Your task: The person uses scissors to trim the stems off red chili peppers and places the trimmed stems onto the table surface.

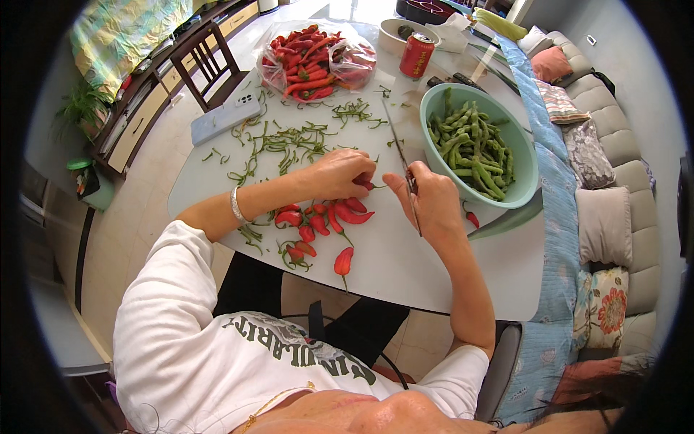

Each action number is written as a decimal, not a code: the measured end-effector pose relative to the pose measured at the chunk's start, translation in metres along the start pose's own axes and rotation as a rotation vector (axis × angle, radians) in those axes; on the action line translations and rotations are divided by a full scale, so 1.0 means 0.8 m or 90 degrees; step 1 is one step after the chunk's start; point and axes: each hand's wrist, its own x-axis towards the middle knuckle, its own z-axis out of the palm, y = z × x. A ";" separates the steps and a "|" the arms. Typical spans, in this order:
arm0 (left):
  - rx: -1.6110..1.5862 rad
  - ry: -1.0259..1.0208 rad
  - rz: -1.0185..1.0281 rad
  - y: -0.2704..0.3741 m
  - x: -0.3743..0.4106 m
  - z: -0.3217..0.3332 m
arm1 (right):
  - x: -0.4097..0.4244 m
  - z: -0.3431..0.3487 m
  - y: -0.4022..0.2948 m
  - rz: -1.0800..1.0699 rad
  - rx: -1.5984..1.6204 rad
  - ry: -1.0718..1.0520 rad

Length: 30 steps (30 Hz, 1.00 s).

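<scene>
My left hand (347, 173) pinches a red chili pepper (370, 185), mostly hidden by the fingers, its green stem pointing right. In my right hand (434, 203) is a long metal cutting tool (399, 142), seen edge-on; whether it is a knife or scissors cannot be told. Its far tip points away from me, and the right thumb reaches toward the pepper's stem. Below the left hand lie several loose red chili peppers (320, 219), some with stems. One separate chili (342, 261) rests near the table's front edge. Cut green stems (293, 142) are scattered beyond my left forearm.
A clear plastic bag of red chilies (312, 68) stands at the back of the white table (488, 282). Right of my hands is a mint-green bowl (534, 163) of green beans (474, 144). A red drink can (417, 56) and a phone (225, 120) also rest there.
</scene>
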 end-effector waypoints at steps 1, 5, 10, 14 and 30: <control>-0.076 0.047 -0.024 -0.001 -0.001 -0.002 | -0.001 0.000 -0.001 0.003 -0.003 -0.007; -0.382 0.218 -0.159 -0.005 -0.015 -0.025 | -0.005 -0.008 -0.008 0.028 -0.055 -0.096; -0.626 0.313 -0.180 -0.011 -0.029 -0.038 | -0.009 0.002 -0.012 -0.002 -0.073 -0.114; -0.646 0.284 -0.186 0.007 -0.032 -0.043 | -0.014 0.012 -0.014 -0.044 -0.081 -0.089; -0.621 0.267 -0.173 -0.001 -0.033 -0.038 | -0.021 0.018 -0.032 -0.014 -0.080 -0.150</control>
